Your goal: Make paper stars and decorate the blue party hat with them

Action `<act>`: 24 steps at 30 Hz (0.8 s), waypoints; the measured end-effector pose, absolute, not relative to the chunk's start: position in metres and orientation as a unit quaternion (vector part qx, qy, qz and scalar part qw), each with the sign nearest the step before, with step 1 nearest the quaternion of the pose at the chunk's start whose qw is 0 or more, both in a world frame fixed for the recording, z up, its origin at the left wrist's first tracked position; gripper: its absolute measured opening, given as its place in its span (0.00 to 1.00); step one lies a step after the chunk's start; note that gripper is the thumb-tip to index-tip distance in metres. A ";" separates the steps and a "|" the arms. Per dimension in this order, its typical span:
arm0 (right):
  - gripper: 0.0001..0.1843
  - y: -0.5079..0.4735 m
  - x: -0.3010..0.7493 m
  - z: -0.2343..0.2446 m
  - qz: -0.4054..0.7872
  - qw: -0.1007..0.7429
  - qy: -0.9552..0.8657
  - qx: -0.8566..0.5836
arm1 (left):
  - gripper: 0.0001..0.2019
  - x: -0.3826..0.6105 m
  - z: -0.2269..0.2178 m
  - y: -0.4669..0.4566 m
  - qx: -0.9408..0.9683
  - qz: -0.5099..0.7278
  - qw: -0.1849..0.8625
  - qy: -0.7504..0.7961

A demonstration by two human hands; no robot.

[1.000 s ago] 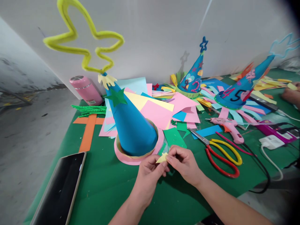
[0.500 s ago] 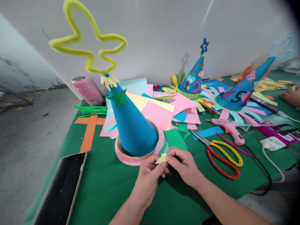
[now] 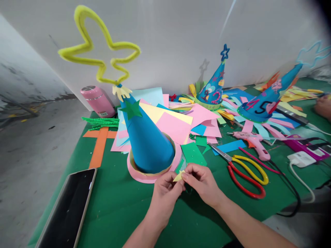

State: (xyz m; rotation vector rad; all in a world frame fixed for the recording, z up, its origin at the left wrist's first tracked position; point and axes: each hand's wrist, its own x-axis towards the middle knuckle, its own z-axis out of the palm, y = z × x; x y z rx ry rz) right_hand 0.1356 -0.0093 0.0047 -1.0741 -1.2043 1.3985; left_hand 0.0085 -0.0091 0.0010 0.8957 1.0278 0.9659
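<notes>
Both hands [image 3: 165, 194] [image 3: 203, 182] nearly unchanged on yellow paper [image 3: 178, 177]

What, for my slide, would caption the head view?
Left hand and right hand hold yellow paper near a blue hat.

At lower centre, the left hand [image 3: 167, 194] and the right hand [image 3: 203, 184] hide part of the yellow paper piece [image 3: 177, 177], so its full shape I cannot tell. The phone [image 3: 67, 208] at lower left is cut by the bottom edge; another person's hand [image 3: 324, 106], blurred, is cut by the right edge.
</notes>
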 end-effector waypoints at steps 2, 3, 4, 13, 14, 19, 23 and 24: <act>0.11 -0.008 0.136 0.006 0.586 0.481 -0.486 -0.435 | 0.06 0.009 0.002 -0.009 0.411 0.423 0.661 0.464; 0.11 -0.008 0.137 0.006 0.587 0.482 -0.481 -0.437 | 0.06 0.009 0.002 -0.009 0.416 0.418 0.658 0.469; 0.12 -0.007 0.138 0.005 0.584 0.486 -0.476 -0.443 | 0.06 0.009 0.002 -0.009 0.417 0.413 0.657 0.474; 0.12 -0.006 0.142 0.000 0.543 0.503 -0.485 -0.466 | 0.07 0.011 0.001 -0.008 0.394 0.415 0.671 0.471; 0.12 -0.006 0.142 0.000 0.540 0.501 -0.496 -0.460 | 0.07 0.010 0.000 -0.008 0.390 0.420 0.675 0.465; 0.14 -0.007 0.144 0.002 0.473 0.492 -0.547 -0.485 | 0.06 0.008 -0.001 -0.009 0.368 0.425 0.690 0.456; 0.16 -0.007 0.145 0.001 0.474 0.483 -0.556 -0.483 | 0.06 0.007 0.000 -0.009 0.349 0.429 0.696 0.458; 0.15 -0.007 0.145 0.000 0.474 0.482 -0.559 -0.481 | 0.06 0.008 0.000 -0.009 0.349 0.431 0.695 0.458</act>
